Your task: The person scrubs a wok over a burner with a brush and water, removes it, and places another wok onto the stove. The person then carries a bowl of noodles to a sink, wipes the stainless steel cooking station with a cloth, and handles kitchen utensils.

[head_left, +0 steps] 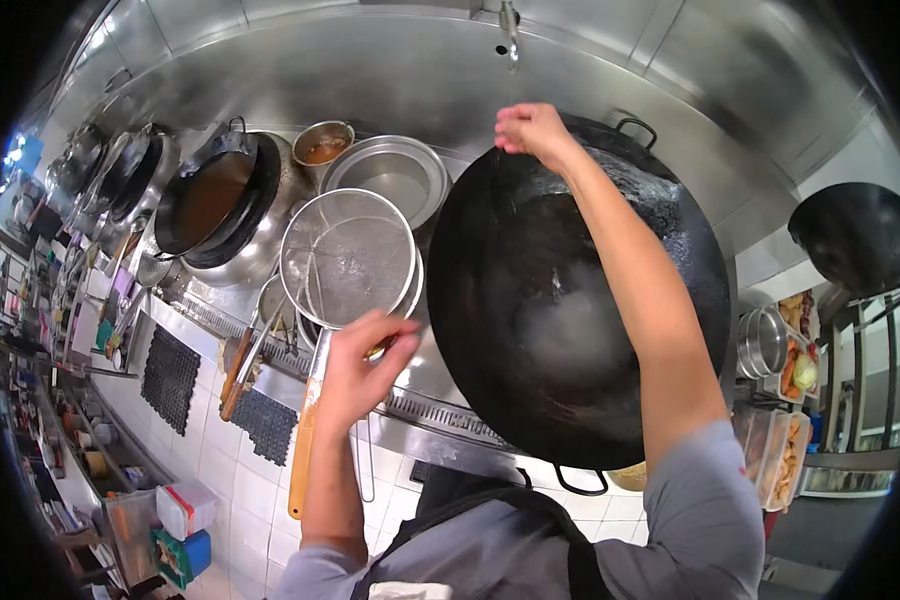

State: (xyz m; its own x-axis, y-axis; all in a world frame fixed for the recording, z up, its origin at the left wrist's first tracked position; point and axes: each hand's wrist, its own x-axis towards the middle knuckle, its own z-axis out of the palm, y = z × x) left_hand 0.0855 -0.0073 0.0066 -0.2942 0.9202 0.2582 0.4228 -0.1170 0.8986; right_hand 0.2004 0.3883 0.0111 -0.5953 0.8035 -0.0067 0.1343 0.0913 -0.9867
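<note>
My right hand (532, 132) is held over the far rim of a large black wok (510, 330), below a wall tap (510, 28). Its fingers are curled together, and whatever they may hold is hidden. Steam or haze hangs over the middle of the wok. My left hand (368, 365) is over the stove's front part, left of the wok, with thumb and fingers bent apart and nothing visible between them. Just beyond it lies a round mesh strainer (348, 258), whose wooden handle (303, 450) runs beside my left wrist.
A steel basin (398, 182) and a small pot of brown liquid (323, 145) stand behind the strainer. Another wok (205, 205) with brown liquid is further left. Ladles with wooden handles (236, 372) lie near the stove edge. Food containers (788, 455) are at the right.
</note>
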